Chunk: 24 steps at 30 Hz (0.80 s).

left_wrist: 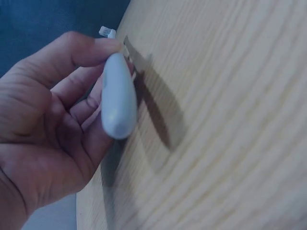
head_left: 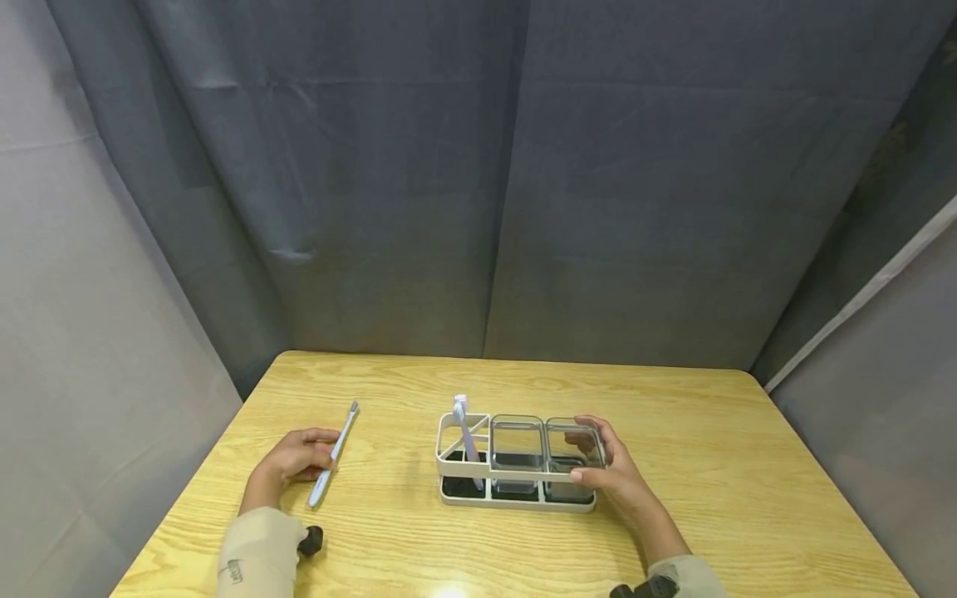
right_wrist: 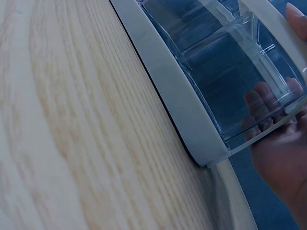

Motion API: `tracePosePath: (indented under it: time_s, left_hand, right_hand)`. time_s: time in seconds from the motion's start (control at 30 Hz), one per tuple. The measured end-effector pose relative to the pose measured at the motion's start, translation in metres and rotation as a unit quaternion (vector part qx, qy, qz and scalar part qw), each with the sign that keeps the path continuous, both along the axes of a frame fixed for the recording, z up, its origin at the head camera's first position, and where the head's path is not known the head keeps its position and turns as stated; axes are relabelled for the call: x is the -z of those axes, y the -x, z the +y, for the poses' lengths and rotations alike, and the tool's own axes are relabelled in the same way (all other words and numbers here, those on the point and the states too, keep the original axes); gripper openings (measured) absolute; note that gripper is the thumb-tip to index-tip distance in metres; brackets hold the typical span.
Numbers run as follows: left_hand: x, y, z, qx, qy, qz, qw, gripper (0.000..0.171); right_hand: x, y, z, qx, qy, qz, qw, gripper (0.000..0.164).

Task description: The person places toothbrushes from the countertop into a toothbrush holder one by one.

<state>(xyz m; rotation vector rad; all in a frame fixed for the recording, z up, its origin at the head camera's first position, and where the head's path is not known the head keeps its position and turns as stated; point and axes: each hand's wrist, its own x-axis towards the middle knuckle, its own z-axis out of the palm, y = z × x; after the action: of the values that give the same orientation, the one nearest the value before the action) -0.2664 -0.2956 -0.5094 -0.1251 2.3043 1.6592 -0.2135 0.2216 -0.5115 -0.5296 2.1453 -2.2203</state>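
My left hand (head_left: pixel 297 455) pinches a pale blue toothbrush (head_left: pixel 334 458) between thumb and fingers, low over the table's left side. In the left wrist view the rounded handle end of the toothbrush (left_wrist: pixel 118 103) points toward the camera, its shadow on the wood. My right hand (head_left: pixel 609 465) grips the right end of a white toothbrush holder (head_left: pixel 465 468), thumb in front and fingers behind. Two clear cups (head_left: pixel 517 444) sit in the holder's middle and right places. A light purple toothbrush (head_left: pixel 469 440) leans upright in the divided left compartment. Through the clear plastic, right fingers (right_wrist: pixel 261 103) show in the right wrist view.
The holder stands on a light wood table (head_left: pixel 389 540). A dark grey curtain (head_left: pixel 389 208) hangs behind the table's far edge. Paler cloth panels (head_left: pixel 97 332) stand at the left and right sides.
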Motion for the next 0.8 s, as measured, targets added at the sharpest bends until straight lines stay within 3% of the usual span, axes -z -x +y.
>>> tracePosePath:
  time_s: [0.23,0.47,0.8]
  left_hand:
    - [0.004,-0.002,0.003,-0.026,-0.033,-0.003,0.9991,0.062]
    - [0.004,-0.006,0.01,-0.075,-0.072,-0.008,0.9945,0.062]
    - [0.002,-0.015,0.019,-0.077,-0.093,-0.007,0.9927,0.063]
  right_hand:
    - [0.002,0.001,0.001,0.002,0.004,-0.002,1.0,0.077]
    - [0.002,0.0,0.0,0.001,0.004,-0.002,1.0,0.077]
    - [0.002,0.001,0.001,0.004,-0.013,0.001,1.0,0.077]
